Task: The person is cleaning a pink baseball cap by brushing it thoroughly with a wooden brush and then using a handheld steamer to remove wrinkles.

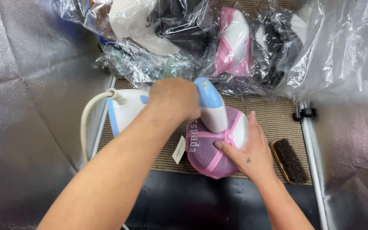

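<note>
My left hand (173, 99) grips the handle of a white and blue handheld steamer (211, 106), whose head presses down on a pink mesh cap with a white front panel (209, 151). My right hand (250, 149) lies flat on the cap's right side, fingers spread over the mesh and crown, holding it in place. A small white paper tag (178, 149) hangs off the cap's left edge. The steamer's white base (124, 113) and its pale hose (91, 111) sit just left of my left hand. The cap rests on a brown ribbed mat (277, 117).
A wooden brush with dark bristles (289, 160) lies right of the cap. Several caps in clear plastic bags (235, 42) are heaped at the back. Silver foil-like panels (30, 106) wall both sides. A black surface (201, 204) runs along the near edge.
</note>
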